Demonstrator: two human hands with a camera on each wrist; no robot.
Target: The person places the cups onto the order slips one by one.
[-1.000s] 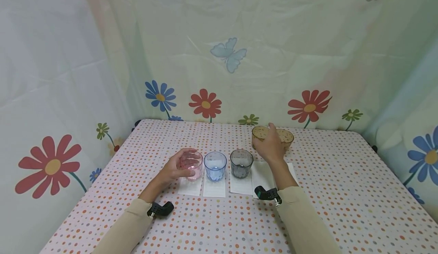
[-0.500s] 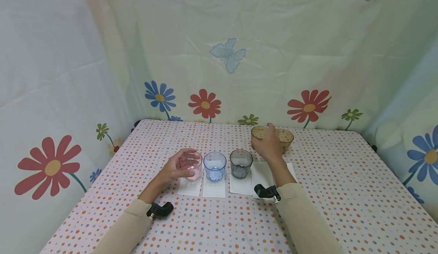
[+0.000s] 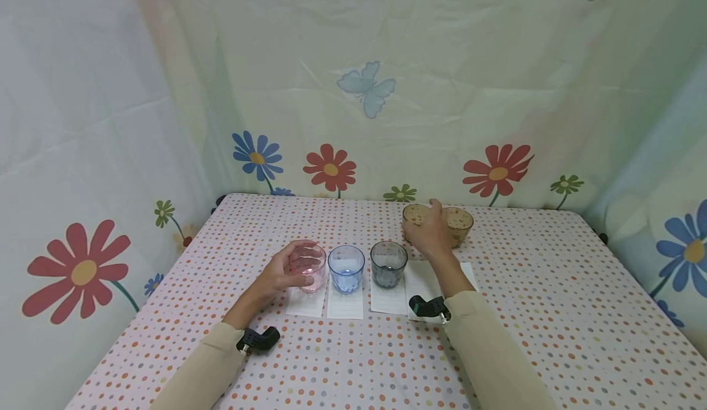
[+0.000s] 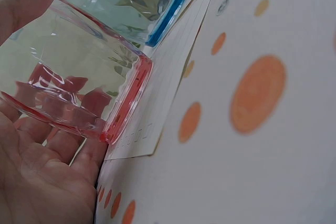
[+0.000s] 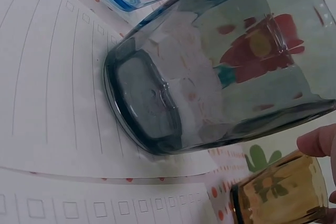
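In the head view my left hand [image 3: 284, 270] holds a clear pink glass [image 3: 315, 275], thumb in front and fingers behind; the left wrist view shows its red-tinted base [image 4: 128, 100] on white paper. A blue glass [image 3: 347, 269] and a grey glass [image 3: 389, 266] stand to its right in the same row. Farther back, my right hand [image 3: 434, 235] grips the left of two amber glasses [image 3: 413, 213], its thumb at the near side. The other amber glass [image 3: 461, 223] stands just to the right, partly hidden by the hand.
White paper sheets [image 3: 345, 305] lie side by side under the row; another sheet [image 3: 422, 281], right of the grey glass, lies under my right forearm. A dotted cloth [image 3: 342, 367] covers the table. A flower-printed curtain [image 3: 420, 115] hangs along the far edge.
The right hand and the left amber glass have shifted very slightly to the left. The left hand stays at the pink glass.
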